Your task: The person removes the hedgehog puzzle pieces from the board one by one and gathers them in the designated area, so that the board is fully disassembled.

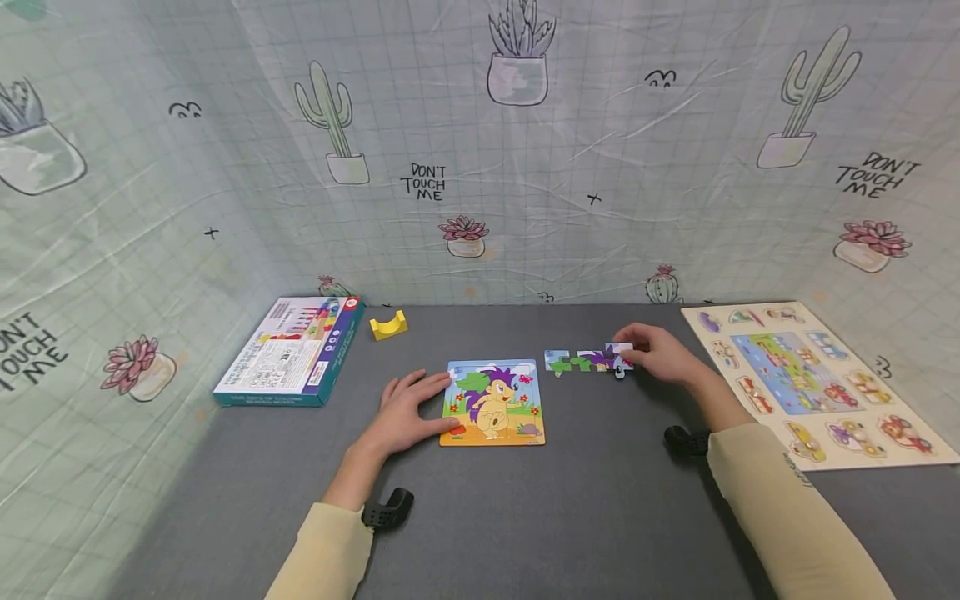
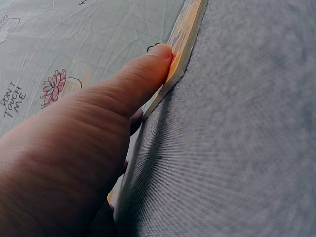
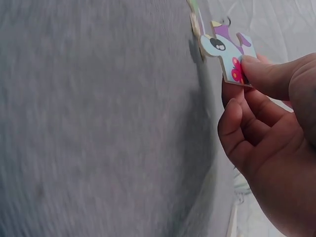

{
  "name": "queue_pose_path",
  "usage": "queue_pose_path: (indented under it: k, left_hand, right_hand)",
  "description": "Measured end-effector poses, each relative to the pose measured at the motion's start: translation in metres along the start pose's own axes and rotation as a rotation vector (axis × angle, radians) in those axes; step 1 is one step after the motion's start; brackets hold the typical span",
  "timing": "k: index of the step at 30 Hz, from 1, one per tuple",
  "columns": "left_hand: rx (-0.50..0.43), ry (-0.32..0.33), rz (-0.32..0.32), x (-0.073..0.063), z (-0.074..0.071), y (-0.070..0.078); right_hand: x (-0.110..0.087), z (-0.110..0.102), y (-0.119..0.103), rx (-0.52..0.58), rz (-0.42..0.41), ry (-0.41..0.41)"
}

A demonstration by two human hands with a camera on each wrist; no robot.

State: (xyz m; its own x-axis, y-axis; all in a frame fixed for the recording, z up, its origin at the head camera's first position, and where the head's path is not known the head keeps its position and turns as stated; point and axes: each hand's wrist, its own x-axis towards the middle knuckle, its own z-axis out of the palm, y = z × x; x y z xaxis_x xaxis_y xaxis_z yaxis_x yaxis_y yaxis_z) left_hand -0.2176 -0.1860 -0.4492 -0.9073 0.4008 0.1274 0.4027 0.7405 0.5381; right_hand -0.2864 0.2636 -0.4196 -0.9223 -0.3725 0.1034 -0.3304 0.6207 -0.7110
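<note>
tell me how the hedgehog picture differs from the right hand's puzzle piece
The hedgehog picture is much larger than the puzzle piece. The hedgehog picture is squarish with straight sides; the puzzle piece has a rounded knob jutting out. The left hand rests its thumb on the hedgehog picture, while the right hand pinches the puzzle piece. Both show purple and a pink butterfly.

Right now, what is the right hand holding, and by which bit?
The right hand pinches a puzzle piece by the edge beside its pink butterfly.
</note>
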Motion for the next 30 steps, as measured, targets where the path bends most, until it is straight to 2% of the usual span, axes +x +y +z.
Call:
queue_pose_path:
  k: [11, 19, 25, 30]
  left_hand:
    - [0.005, 0.001, 0.003, 0.0, -0.001, -0.001]
    - [-0.004, -0.003, -0.007, 0.0, -0.001, 0.0]
    - [-0.002, -0.002, -0.01, 0.0, -0.001, 0.001]
    - [0.0, -0.001, -0.013, 0.0, -0.001, 0.002]
  right_hand:
    - [-0.002, -0.007, 0.01, -0.011, 0.049, -0.03]
    - [0.0, -0.003, 0.012, -0.104, 0.119, -0.014]
    - [-0.001, -0.004, 0.012, -0.124, 0.094, -0.015]
    - [-0.003, -0.008, 0.013, -0.095, 0.059, -0.054]
